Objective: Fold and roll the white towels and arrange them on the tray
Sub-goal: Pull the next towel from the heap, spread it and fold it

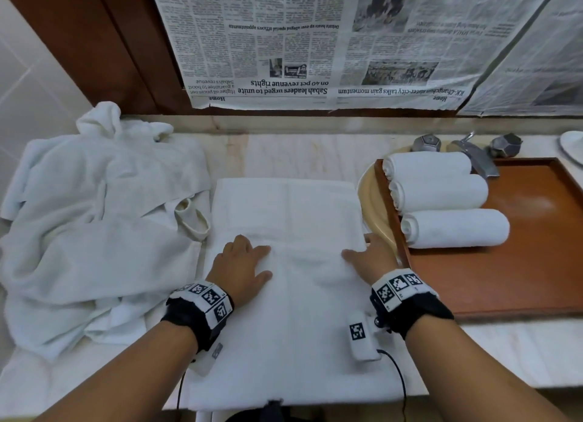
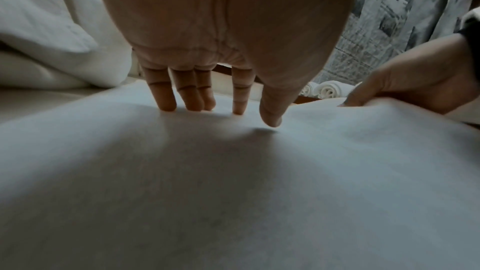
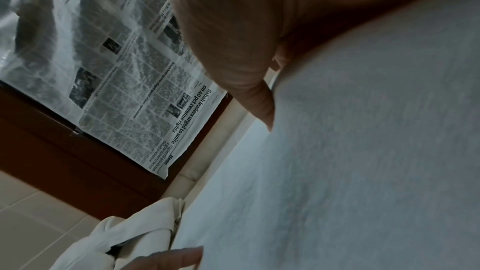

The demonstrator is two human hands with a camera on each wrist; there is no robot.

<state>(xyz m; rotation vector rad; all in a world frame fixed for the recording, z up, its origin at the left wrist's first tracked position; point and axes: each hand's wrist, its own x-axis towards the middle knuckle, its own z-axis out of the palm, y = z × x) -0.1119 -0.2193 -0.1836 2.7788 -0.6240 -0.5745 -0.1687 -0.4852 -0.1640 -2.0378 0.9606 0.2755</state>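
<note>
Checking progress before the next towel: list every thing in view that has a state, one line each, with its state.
flat towel: folded, spread flat on the counter, not rolled.
rolled towels: three, rolled, side by side on the tray.
tray: right part bare.
towel pile: crumpled, unfolded.
left hand: fingers straight, pressing the flat towel.
right hand: flat on the flat towel's right edge.
faucet: no water visible.

Newspaper sheets [image 1: 315, 43] hang at 12 o'clock above the marble desk [image 1: 284, 150]; a metal tap [image 1: 473, 156] stands at 2 o'clock.
</note>
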